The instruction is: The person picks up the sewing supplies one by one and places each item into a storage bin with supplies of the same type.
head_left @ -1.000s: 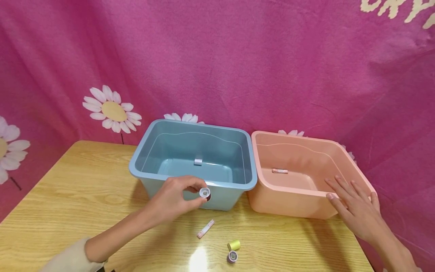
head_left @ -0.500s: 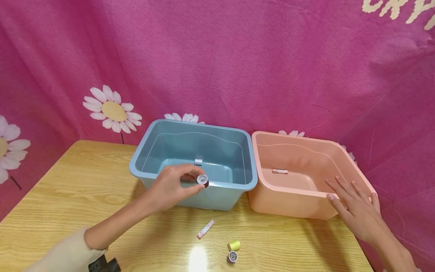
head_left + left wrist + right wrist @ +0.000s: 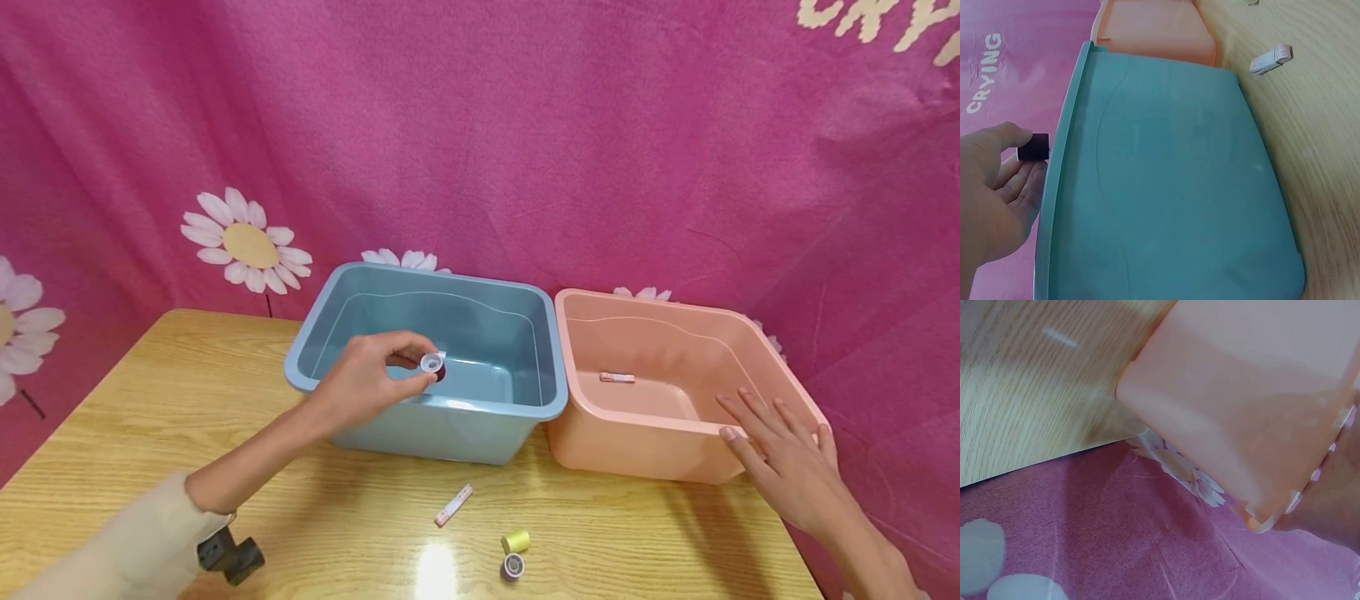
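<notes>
My left hand [image 3: 371,375] pinches a dark maroon thread spool [image 3: 432,364] with a white end between thumb and fingers. It is above the near rim of the blue bin [image 3: 558,354]; in the left wrist view the dark spool [image 3: 1034,147] shows side-on beside that rim. A pale spool on the blue bin's floor is mostly hidden behind the held one. With fingers extended, my right hand [image 3: 795,471] rests on the front right rim of the peach bin [image 3: 645,422]. Inside that bin lies a small pink-and-white folded strip [image 3: 617,377].
On the wooden table [image 3: 337,533] in front of the bins lie another pink-and-white strip [image 3: 453,505], a yellow spool [image 3: 516,541] and a purple spool with a white end [image 3: 513,567]. A pink curtain [image 3: 480,150] hangs behind the bins.
My left hand has moved up and forward with the maroon spool, from in front of the blue bin to above its near rim. The right hand has stayed in place.
</notes>
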Tool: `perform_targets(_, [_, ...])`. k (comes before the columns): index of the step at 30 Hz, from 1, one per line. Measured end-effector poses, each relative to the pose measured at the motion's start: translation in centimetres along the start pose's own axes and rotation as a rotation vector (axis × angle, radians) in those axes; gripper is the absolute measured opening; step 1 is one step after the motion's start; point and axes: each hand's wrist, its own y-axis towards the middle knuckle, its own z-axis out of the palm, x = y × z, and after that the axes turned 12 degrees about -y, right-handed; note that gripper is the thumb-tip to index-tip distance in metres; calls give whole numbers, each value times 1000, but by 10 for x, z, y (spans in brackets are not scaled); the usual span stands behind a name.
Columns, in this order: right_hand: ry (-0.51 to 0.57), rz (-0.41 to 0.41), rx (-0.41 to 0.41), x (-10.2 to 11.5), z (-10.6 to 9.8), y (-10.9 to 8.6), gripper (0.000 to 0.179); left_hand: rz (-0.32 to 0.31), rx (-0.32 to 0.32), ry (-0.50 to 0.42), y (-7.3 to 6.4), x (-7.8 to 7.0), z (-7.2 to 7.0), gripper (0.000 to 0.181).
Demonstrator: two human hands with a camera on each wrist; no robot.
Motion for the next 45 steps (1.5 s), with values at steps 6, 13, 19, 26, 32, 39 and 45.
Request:
perform_targets(6, [5, -5, 4, 0, 0, 0, 51, -21, 0, 10, 6, 2, -2, 17])
perform_targets(13, [7, -7, 1, 0, 0, -1, 51, -100, 13, 12, 15, 2, -3, 15])
perform_targets(19, [9, -6, 3, 0, 0, -1, 51, -136, 34, 22, 24, 5, -6, 18])
perform_targets(26, [8, -3, 12, -1, -1, -1, 51, -159, 87, 49, 31, 9, -6, 17])
perform_targets(32, [10, -3, 22, -2, -2, 0, 51, -166, 114, 76, 38, 16, -5, 16])
perform_targets(39, [4, -5, 28, -2, -3, 1, 51, -189, 176, 106, 47, 24, -6, 14])
perform_targets(45, [9, -5, 27, -2, -2, 2, 51, -216, 240, 103, 55, 29, -4, 11])
